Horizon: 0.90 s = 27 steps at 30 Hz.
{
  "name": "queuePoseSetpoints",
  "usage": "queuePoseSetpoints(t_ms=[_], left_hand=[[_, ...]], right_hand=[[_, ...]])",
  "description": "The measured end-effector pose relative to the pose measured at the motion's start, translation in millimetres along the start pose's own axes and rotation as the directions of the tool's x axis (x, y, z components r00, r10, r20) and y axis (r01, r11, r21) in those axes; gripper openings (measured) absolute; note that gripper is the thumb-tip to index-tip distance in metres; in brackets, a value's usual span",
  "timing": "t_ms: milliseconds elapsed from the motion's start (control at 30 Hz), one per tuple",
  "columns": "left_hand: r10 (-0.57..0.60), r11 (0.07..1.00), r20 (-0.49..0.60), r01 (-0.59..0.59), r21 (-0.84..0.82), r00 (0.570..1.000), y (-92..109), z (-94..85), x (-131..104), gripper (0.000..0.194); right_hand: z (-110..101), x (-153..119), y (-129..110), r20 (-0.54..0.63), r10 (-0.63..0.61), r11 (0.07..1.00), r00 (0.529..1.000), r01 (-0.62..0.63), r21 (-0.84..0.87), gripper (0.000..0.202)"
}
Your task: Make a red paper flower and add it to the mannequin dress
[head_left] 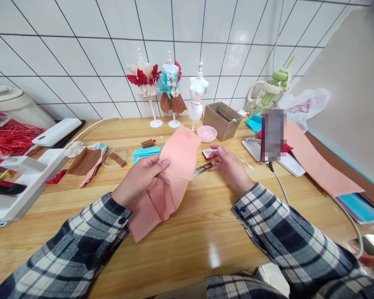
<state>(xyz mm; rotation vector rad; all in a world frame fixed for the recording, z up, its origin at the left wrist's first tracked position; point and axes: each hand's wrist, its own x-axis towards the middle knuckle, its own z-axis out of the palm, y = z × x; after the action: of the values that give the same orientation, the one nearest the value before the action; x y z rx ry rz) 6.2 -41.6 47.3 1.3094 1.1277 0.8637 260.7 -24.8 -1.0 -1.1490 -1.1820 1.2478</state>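
Observation:
My left hand [146, 176] is closed on a strip of pink crepe paper [180, 151], thumb on top and fingers underneath. The strip stands up above the hand, and its folded lower part hangs down to the tabletop. My right hand [230, 166] is just right of the paper, its fingers curled at the rear end of dark thread snips [202, 168]. The blades point left toward the paper, and part of the handle is hidden by the fingers. Just behind these fingertips lies a small red and white box [209, 153].
Behind stand three small dress forms, a bare white one [198, 91] among them, with a pink bowl [207, 133] and a cardboard box [222, 120]. Blue paper [146, 154] and brown paper [85, 161] lie left. A phone [272, 135] stands right, near a pink sheet [321, 162].

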Motion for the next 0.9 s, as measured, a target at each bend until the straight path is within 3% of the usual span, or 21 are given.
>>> queuePoseSetpoints(t_ms=[67,133,233,300,367,433,500,633,733,833,900], left_hand=[[0.062,0.998,-0.109,-0.065,-0.027,0.992,1,0.3,-1,0.035],[0.147,0.989,-0.196,-0.141,0.042,0.97,2,-2.0,-1,0.033],[0.244,0.965,-0.246,-0.209,0.158,0.938,4,-6.8,-3,0.029],[0.245,0.968,-0.26,-0.221,0.118,0.934,1,-8.2,-2,0.028],[0.201,0.978,-0.28,-0.21,0.001,0.939,-6,-8.6,0,0.029],[0.155,0.979,-0.3,-0.188,-0.082,0.941,-17,-9.1,3,0.031],[0.141,0.984,-0.293,-0.165,-0.059,0.945,-28,-10.7,7,0.031],[0.178,0.984,-0.263,-0.167,0.064,0.948,-39,-13.1,12,0.032],[0.202,0.979,-0.243,-0.192,0.065,0.949,-40,-11.7,11,0.033],[0.201,0.979,-0.226,-0.199,0.033,0.953,-40,-9.3,10,0.036],[0.181,0.983,-0.22,-0.184,0.007,0.959,-39,-7.9,9,0.036]], right_hand=[[1,0,3,0.01,-0.127,0.92,0.992,0.121,-0.373,0.026],[2,-2,6,0.191,-0.233,0.68,0.954,0.3,-0.669,0.019],[5,-8,8,0.436,-0.203,0.369,0.877,0.481,-0.795,0.026],[6,-10,7,0.44,-0.16,0.256,0.884,0.468,-0.846,0.027],[5,-10,6,0.395,-0.126,0.202,0.91,0.413,-0.888,0.022],[4,-9,5,0.371,-0.094,0.223,0.924,0.383,-0.897,0.016],[2,-7,4,0.372,-0.095,0.306,0.924,0.382,-0.872,0.013],[5,-11,1,0.304,-0.148,0.544,0.941,0.334,-0.77,0.018],[10,-17,-4,0.302,-0.033,0.722,0.953,0.232,-0.651,0.019],[13,-20,-7,0.338,-0.007,0.79,0.941,0.213,-0.575,0.015],[14,-21,-9,0.33,-0.002,0.784,0.944,0.206,-0.586,0.029]])
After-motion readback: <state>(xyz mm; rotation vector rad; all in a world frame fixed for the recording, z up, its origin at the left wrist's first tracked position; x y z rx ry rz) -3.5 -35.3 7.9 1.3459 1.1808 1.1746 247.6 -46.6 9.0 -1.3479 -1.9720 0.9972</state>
